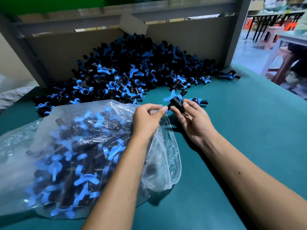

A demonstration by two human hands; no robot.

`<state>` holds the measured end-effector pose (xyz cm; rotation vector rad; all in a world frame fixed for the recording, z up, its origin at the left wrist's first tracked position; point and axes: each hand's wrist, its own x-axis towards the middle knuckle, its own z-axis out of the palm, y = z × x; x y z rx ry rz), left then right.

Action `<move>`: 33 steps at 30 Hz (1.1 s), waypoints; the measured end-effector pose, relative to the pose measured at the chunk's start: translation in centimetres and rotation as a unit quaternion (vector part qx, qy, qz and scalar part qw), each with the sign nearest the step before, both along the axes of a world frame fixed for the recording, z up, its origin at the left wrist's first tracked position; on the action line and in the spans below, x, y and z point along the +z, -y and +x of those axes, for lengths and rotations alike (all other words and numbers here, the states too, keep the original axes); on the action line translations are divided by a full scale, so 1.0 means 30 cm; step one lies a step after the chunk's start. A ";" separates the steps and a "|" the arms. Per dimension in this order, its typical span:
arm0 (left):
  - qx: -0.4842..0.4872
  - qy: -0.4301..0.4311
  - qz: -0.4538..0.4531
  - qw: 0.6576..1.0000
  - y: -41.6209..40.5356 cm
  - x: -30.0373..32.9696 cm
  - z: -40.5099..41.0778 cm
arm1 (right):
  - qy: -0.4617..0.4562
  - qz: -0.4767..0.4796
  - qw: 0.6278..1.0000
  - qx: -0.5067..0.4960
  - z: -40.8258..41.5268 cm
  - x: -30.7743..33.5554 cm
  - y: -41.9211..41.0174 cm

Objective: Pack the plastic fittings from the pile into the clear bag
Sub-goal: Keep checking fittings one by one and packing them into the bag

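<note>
Black-blue fitting (176,101) held in right hand (192,120) fingers; left hand (147,118) pinches bag (166,146) rim beside pile (132,70).

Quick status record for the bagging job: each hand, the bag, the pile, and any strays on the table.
left hand: pinches the rim of the clear plastic bag
right hand: grip on one black fitting with blue wing handle, beside the bag mouth
bag: lying on its side, largely filled with fittings
pile of black-and-blue fittings: large, against the cardboard wall
strays: loose fittings on the green table
</note>
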<state>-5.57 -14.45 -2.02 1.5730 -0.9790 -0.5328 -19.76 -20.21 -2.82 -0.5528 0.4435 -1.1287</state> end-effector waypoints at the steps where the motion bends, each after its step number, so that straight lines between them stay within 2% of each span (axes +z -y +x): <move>1: -0.014 -0.001 0.000 1.000 -0.003 0.004 0.000 | 0.022 0.007 1.000 0.008 0.001 0.004 -0.005; 5: -0.037 -0.023 0.008 0.999 -0.009 0.009 -0.007 | 0.053 0.021 0.997 0.056 0.004 0.003 -0.009; 10: -0.063 -0.089 -0.028 0.994 -0.011 0.007 -0.008 | -0.104 -0.094 0.985 0.105 -0.003 -0.008 -0.010; 18: -0.071 -0.180 -0.014 0.981 -0.024 0.033 -0.005 | -0.109 -0.169 0.975 0.097 0.004 -0.025 -0.009; 24: -0.076 -0.211 -0.010 0.974 -0.028 0.036 -0.009 | -0.133 -0.170 0.975 0.045 0.014 -0.031 -0.008; 30: -0.012 -0.212 -0.004 0.977 -0.024 0.034 0.008 | -0.098 -0.065 0.993 -0.014 -0.005 -0.033 0.023; 33: -0.028 -0.210 0.007 0.977 -0.024 0.032 0.005 | -0.107 -0.067 0.992 -0.019 -0.006 -0.038 0.025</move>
